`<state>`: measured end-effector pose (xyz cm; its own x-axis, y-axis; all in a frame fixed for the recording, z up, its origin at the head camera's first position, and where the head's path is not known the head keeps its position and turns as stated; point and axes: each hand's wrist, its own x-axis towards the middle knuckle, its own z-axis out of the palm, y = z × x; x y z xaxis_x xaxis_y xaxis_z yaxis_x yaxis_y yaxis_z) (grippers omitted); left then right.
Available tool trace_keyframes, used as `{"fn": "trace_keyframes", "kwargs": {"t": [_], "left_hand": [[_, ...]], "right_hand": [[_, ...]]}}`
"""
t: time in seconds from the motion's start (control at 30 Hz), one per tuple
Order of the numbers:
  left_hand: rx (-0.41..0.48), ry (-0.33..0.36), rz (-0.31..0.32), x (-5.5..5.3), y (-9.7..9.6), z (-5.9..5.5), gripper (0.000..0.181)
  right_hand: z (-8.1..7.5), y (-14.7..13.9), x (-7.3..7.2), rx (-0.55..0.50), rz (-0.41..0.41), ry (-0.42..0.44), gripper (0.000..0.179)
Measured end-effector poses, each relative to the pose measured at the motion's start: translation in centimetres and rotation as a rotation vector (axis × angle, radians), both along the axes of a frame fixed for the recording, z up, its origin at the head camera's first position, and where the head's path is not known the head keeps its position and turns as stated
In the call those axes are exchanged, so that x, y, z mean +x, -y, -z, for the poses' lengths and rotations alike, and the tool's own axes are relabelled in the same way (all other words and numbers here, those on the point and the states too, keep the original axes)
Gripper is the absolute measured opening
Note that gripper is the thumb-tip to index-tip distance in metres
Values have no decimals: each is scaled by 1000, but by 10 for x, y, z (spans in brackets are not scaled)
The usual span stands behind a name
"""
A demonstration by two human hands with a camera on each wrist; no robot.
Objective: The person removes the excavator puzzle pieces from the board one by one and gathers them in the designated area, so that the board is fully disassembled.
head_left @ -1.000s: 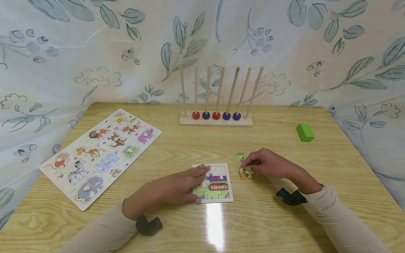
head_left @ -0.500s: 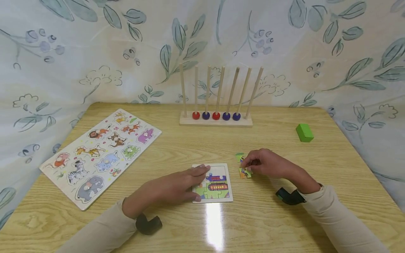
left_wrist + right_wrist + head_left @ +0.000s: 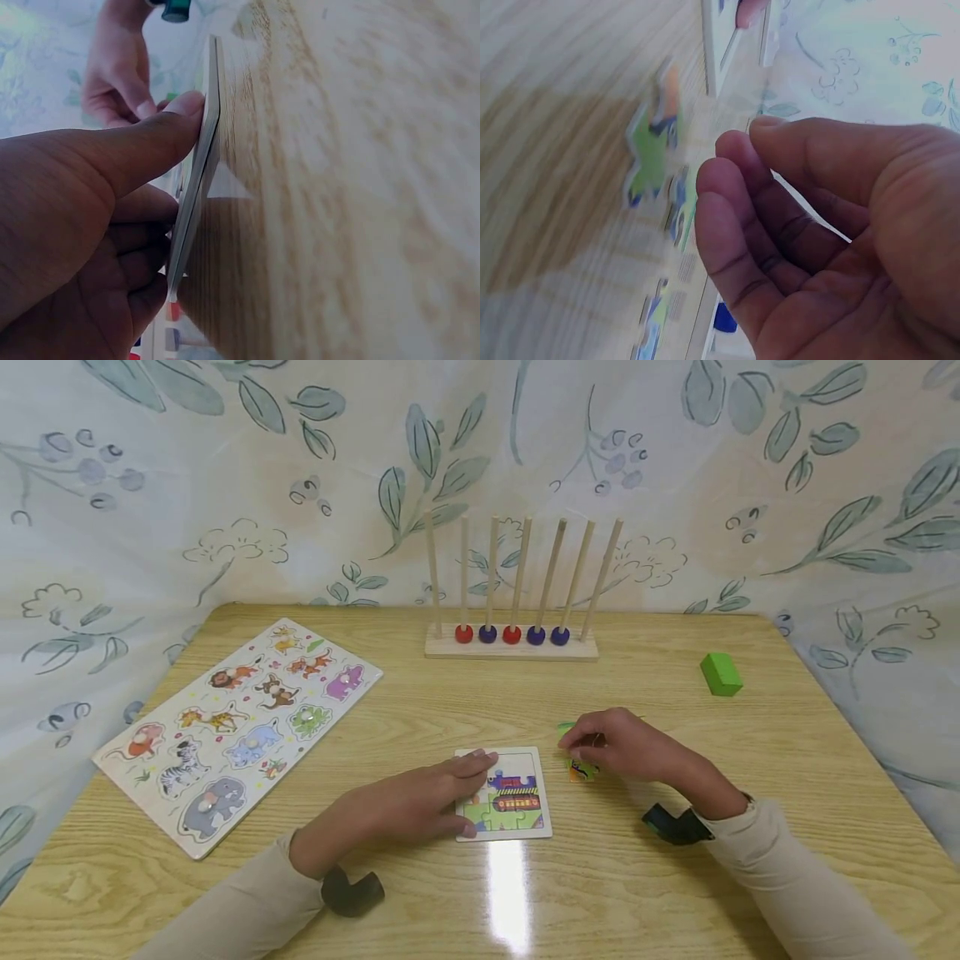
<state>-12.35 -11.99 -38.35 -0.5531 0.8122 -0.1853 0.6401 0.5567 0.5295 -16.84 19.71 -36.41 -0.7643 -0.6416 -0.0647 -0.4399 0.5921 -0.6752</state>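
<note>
Puzzle board [image 3: 516,763], a little square one with a vehicle picture partly filled in, is laid flat on the wood-grain table [image 3: 637,885], pretty much front and centre. Its left side is covered by the left hand [image 3: 412,802]: the fingers are spread over the upper part, the thumb is set at the lower edge, so it's more of a wide rest than a pinch.

Over to the right, loose pieces [image 3: 651,154] are scattered just beside the board, and the right hand [image 3: 626,747] is held right above them. Its thumb and fingertips are brought close together, narrow gap at most, and nothing can be made out between them in the wrist view.

As for the rest: an animal board [image 3: 146,793] is placed at an angle on the left, a peg stand [image 3: 510,650] with red and blue beads is stood at the back, and a green block [image 3: 722,674] is parked far right.
</note>
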Motion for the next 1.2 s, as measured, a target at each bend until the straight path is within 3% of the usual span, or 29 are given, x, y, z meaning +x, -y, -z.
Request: {"fn": "trace_keyframes", "kwargs": {"t": [0.23,0.47,0.8,1.2], "left_hand": [[4,10,-12,-1,0,0,75],[15,-6,-9,-1,0,0,71],[22,5,-21,-1,-1,2,72],[29,28,-27,-2,0,3,73]], "right_hand": [[2,16,2,-19,-19,0,17],[4,30,3,-55,-41,93,16],[4,41,3,-79,-119,65,17],[8,56,5,-107,-165,153,17]]}}
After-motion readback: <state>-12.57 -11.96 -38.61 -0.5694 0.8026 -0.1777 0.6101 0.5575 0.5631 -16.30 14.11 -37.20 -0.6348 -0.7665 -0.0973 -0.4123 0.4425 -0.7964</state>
